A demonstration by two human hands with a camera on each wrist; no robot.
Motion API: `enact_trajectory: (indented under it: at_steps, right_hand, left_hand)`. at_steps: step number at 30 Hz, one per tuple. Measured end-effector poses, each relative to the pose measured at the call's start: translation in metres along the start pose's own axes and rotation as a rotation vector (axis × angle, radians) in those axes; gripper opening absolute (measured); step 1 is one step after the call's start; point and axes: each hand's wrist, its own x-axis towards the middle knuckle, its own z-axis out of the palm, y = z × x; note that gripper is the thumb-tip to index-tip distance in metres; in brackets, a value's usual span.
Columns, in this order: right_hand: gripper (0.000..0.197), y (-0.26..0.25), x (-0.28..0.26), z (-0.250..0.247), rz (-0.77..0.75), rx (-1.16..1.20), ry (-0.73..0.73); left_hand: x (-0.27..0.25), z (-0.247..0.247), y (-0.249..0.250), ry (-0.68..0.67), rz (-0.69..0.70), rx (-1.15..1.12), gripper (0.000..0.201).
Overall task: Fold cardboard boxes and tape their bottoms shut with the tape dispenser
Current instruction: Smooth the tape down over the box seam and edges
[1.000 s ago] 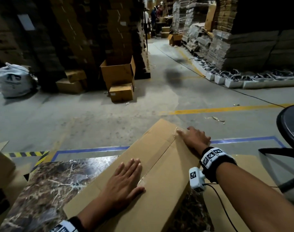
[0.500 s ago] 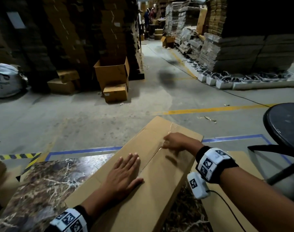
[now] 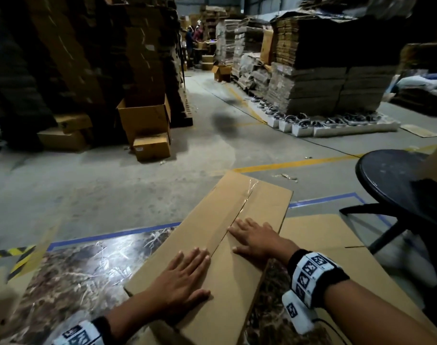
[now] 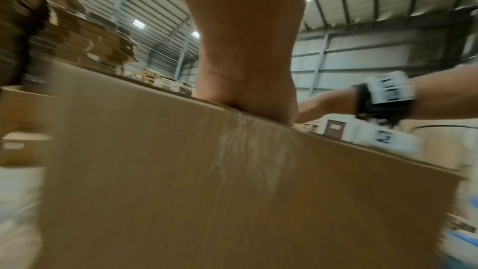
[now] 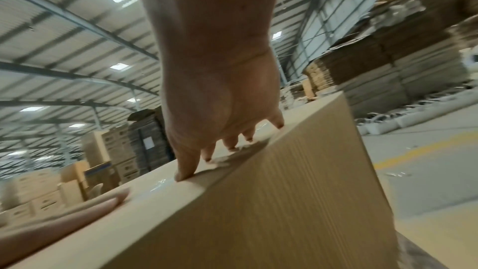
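A long brown cardboard box [image 3: 262,202] lies bottom-up on the marble tabletop [image 3: 83,270], its two flaps meeting at a centre seam covered with clear tape [image 3: 247,192]. My left hand [image 3: 185,277] lies flat on the near left flap, fingers straight. My right hand [image 3: 254,239] presses flat across the seam a little farther along. In the right wrist view its fingers [image 5: 189,167] spread on the shiny tape at the box edge [image 5: 297,181]. The left wrist view shows the palm heel [image 4: 248,93] on the box top [image 4: 181,171]. No tape dispenser is visible.
A flat cardboard sheet [image 3: 336,245] lies right of the box. A black round stool [image 3: 396,180] stands at the right. Beyond the table are the concrete floor, an open carton [image 3: 144,120] and tall stacks of flattened cardboard [image 3: 324,78]. People work far down the aisle.
My right hand slid from the far end of the seam back along the tape toward me and now lies flat near my left hand. The left hand stayed put.
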Motion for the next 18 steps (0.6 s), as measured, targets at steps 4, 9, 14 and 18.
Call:
enact_trajectory:
  at_steps: [4,9,14,18]
  right_hand:
    - [0.065,-0.014,-0.011,0.01,0.148,0.014,0.113]
    - [0.069,-0.046,-0.042,0.028,0.303,0.198,0.15]
    - [0.068,-0.116,-0.085,0.06,0.338,0.226,0.173]
    - [0.078,-0.166,-0.102,0.075,0.229,0.165,0.177]
  left_hand:
    - [-0.047,0.012,-0.008,0.086,0.072,0.014,0.07]
    - [-0.076,0.017,-0.011,0.149,0.0,-0.004,0.062]
    - [-0.074,0.02,0.008,0.207,-0.143,-0.15,0.058]
    - [-0.073,0.023,0.013,0.317,-0.156,-0.217,0.053]
